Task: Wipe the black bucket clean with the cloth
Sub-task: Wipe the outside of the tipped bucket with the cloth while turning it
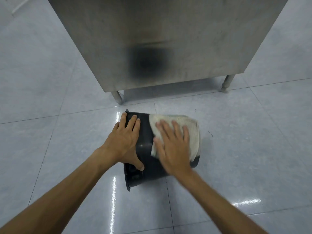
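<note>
Pale floor tiles (59,141) are occupied by the sideways black bucket (146,132), steadied under spread fingers of the left hand (123,142), the cloth (192,130) pressed beneath flat fingers of the right hand (172,146); wiping is judged unfinished.

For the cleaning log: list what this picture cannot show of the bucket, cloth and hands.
Head view, all:
- Black plastic bucket: floor-side wall hidden by itself; wall under off-white woven cloth and left hand covered.
- Right hand: motion-blurred, fingers unclear.
- Grey steel cabinet: top cut off by upper edge.
</note>
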The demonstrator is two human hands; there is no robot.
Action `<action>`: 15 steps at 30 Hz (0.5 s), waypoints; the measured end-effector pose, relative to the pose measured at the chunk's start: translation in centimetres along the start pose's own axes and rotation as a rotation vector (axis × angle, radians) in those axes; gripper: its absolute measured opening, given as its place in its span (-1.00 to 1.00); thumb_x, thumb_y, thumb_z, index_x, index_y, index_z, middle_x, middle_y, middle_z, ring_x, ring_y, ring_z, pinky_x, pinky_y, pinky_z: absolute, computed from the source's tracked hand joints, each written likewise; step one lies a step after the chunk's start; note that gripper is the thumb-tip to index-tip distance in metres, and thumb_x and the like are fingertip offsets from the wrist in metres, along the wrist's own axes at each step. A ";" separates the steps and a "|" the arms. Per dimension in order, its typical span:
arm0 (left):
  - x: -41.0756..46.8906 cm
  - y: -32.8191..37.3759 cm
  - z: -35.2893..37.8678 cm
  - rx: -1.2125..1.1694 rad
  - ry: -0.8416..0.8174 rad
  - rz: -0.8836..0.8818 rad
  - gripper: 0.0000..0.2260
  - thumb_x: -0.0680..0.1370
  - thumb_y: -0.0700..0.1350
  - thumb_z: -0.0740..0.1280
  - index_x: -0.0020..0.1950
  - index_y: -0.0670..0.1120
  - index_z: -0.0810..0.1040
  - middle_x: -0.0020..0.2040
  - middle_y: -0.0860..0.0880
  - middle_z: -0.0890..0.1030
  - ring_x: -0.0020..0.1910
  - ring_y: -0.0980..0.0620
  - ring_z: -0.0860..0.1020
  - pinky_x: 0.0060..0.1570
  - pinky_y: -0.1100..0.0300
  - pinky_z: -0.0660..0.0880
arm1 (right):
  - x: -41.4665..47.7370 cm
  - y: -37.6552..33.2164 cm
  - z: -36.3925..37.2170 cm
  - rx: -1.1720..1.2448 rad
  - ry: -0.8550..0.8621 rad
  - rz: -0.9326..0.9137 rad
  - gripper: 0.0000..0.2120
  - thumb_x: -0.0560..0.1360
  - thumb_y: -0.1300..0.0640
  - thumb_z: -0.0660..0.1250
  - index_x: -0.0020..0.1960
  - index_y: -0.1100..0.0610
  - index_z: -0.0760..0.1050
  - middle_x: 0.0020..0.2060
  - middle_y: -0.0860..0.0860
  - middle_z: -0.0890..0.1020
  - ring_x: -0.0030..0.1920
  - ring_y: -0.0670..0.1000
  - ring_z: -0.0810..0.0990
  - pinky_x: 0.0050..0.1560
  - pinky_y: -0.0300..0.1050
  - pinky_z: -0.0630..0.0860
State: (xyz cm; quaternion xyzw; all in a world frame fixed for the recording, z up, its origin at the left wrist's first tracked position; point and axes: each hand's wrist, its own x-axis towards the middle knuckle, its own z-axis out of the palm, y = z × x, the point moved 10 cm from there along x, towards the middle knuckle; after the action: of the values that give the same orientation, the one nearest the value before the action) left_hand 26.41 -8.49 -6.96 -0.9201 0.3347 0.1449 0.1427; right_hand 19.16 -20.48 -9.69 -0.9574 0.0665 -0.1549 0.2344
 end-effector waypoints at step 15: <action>0.1 0.0 0.3 0.023 0.031 0.026 0.34 0.12 0.61 0.32 0.59 -0.13 -0.19 0.61 -0.14 -0.07 0.49 -0.20 -0.30 0.35 0.00 -0.25 | -1.5 2.6 -1.1 0.060 0.102 0.085 -0.45 0.72 -0.18 -0.07 0.57 0.01 0.38 0.56 -0.03 0.40 0.62 0.16 0.24 0.62 0.27 0.02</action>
State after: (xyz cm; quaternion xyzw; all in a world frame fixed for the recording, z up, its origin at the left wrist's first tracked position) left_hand 26.38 -8.42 -7.29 -0.9162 0.3503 0.1284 0.1460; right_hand 17.25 -22.91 -10.37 -0.9371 0.1141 -0.1956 0.2657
